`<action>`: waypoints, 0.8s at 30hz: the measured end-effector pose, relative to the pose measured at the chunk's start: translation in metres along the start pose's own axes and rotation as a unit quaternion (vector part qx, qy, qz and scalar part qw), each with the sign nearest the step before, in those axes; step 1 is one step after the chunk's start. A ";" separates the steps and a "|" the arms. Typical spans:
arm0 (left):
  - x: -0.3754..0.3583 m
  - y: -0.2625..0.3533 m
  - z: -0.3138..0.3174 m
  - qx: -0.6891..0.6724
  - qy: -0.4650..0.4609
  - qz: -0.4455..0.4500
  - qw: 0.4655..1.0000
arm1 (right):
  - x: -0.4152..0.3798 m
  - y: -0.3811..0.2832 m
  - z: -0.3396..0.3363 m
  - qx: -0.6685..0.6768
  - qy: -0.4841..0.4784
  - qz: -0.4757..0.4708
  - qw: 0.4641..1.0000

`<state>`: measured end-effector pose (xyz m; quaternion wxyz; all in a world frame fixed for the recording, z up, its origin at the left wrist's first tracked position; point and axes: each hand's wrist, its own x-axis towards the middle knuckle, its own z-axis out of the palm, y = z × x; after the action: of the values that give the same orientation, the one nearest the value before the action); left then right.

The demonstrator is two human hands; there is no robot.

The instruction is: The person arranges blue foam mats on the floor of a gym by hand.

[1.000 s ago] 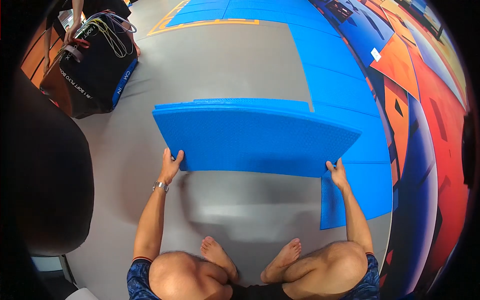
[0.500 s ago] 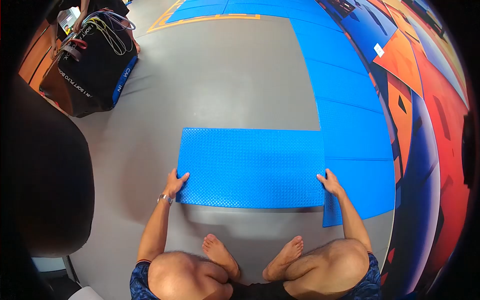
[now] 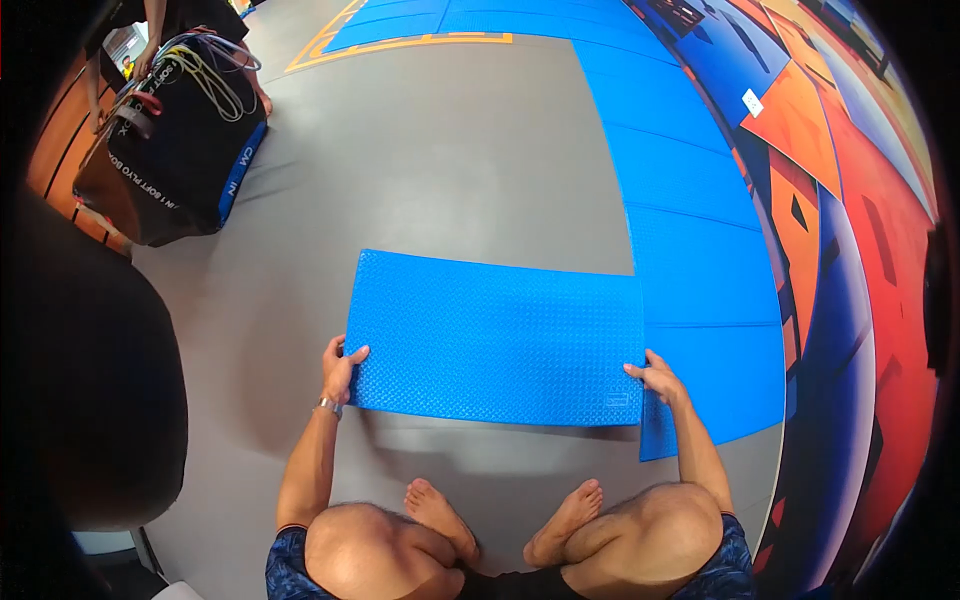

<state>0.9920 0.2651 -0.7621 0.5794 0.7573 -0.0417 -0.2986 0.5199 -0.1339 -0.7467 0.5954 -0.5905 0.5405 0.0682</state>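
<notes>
A blue textured foam floor mat (image 3: 495, 335) spans the space in front of my bare feet, held at both short sides. My left hand (image 3: 343, 370), with a watch at the wrist, grips its left edge, thumb on top and fingers hidden beneath. On the opposite edge my right hand (image 3: 655, 378) pinches the mat the same way, close to a small embossed label. The near edge stands clear of the grey floor with a shadow under it. To the right, the mat's edge overlaps a strip of laid blue mats (image 3: 700, 260) in this view.
Laid mats run along the colourful wall panels (image 3: 850, 300) and across the far end. At upper left a person bends over a black soft plyo box (image 3: 185, 150) with resistance bands on top. A large black padded object (image 3: 100, 370) stands close on my left. Grey floor (image 3: 470, 150) lies beyond.
The held mat has tilted slightly, its right side dropping lower and its left far corner rising in view. Both hands keep their grip. The surroundings shift a little to the left.
</notes>
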 end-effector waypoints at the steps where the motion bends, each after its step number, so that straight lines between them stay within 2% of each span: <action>1: 0.004 0.003 -0.001 -0.004 -0.006 0.013 1.000 | -0.005 -0.004 0.001 0.040 0.012 -0.019 0.999; 4: 0.004 0.032 0.017 -0.014 -0.018 0.029 0.999 | -0.010 -0.025 -0.011 0.021 0.025 -0.020 0.999; 7: 0.000 0.067 0.025 0.002 -0.016 0.064 0.998 | -0.010 -0.041 -0.035 -0.023 0.037 -0.126 0.991; 10: -0.024 0.109 0.032 0.021 -0.002 0.055 0.998 | -0.036 -0.067 -0.060 -0.040 0.087 -0.098 0.991; 15: -0.100 0.216 0.051 -0.011 -0.014 -0.014 1.000 | -0.155 -0.129 -0.098 -0.061 0.170 -0.094 0.979; 18: -0.141 0.271 0.053 -0.008 -0.062 0.008 0.998 | -0.227 -0.152 -0.123 -0.056 0.241 -0.071 0.966; 24: -0.250 0.402 0.065 0.013 -0.208 -0.033 0.977 | -0.371 -0.164 -0.165 0.001 0.347 -0.006 0.938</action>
<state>0.8692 0.1814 -0.3085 0.5381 0.6868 -0.1401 -0.4681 0.3939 -0.1036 -0.3277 0.3715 -0.5803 0.7100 -0.1457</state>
